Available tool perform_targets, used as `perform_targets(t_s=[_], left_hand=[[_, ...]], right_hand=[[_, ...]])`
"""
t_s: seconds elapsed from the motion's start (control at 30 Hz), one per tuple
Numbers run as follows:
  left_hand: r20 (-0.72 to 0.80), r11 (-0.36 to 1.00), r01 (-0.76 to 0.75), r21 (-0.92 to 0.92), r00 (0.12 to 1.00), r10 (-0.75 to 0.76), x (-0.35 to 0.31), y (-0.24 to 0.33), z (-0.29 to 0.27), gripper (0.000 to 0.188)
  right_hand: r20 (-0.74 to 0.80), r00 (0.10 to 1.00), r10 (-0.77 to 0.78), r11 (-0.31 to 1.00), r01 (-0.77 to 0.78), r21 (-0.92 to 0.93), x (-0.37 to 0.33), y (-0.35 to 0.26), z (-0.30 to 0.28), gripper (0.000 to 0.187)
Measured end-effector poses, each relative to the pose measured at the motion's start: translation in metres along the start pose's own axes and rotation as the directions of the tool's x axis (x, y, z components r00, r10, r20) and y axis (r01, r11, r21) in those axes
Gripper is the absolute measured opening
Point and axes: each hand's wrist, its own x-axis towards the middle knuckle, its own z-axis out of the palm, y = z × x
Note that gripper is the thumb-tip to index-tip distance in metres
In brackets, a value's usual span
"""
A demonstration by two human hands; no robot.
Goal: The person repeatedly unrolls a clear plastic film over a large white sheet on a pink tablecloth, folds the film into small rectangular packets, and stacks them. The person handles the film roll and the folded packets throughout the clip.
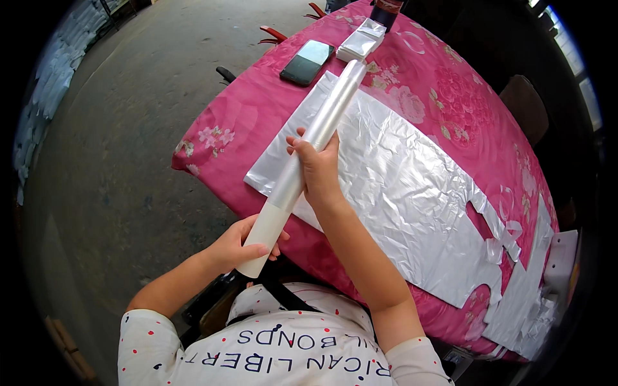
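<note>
Between my two hands, slanting up and away to the right, is a long whitish roll of plastic film [273,201]. My left hand [248,243] is wrapped round its near, lower end. Around the middle of the roll my right hand [315,164] is closed, with fingertips showing on its left side. Under the roll a large silvery-white plastic bag [399,199] lies flat and wrinkled on the table. Its cut-out handle end points to the right. The roll's far end reaches beside a small stack of folded silver bags [362,40].
A pink flowered cloth covers the table [219,138]. A dark phone [308,62] lies near the far left edge, and a dark bottle [387,9] stands behind. More silver bags [521,302] and a white plastic box [561,257] are at the right. Red-handled tools [273,33] stick out past the left edge.
</note>
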Motion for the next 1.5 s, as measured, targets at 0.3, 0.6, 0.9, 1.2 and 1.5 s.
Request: perform_targets(t_s=[0.3, 0.6, 0.9, 1.2, 1.5], left_hand=[[0.054, 0.92, 0.126, 0.37, 0.986, -0.156, 0.028, 0.005, 0.062, 0.041], [0.106, 0.959, 0.228, 0.168, 0.963, -0.247, 0.038, -0.016, 0.077, 0.065], [-0.053, 0.826, 0.531, 0.189, 0.845, -0.531, 0.048, -0.033, 0.085, 0.043], [0.109, 0.828, 0.501, 0.254, 0.835, -0.539, 0.014, -0.066, 0.047, 0.049], [0.107, 0.851, 0.424, 0.31, 0.874, -0.474, 0.001, -0.067, 0.05, 0.04]], right_hand=[[-0.04, 0.999, 0.016, 1.0, -0.015, 0.017, -0.044, -0.045, -0.041, 0.057], [-0.137, 0.987, 0.081, 0.983, -0.056, 0.175, -0.096, -0.041, -0.072, 0.056], [-0.175, 0.983, 0.061, 0.997, -0.051, 0.061, -0.111, -0.025, -0.136, 0.052], [-0.384, 0.916, -0.118, 0.949, -0.01, -0.315, -0.126, -0.078, -0.232, 0.03], [-0.365, 0.925, -0.103, 0.889, -0.079, -0.452, -0.106, -0.085, -0.24, 0.025]])
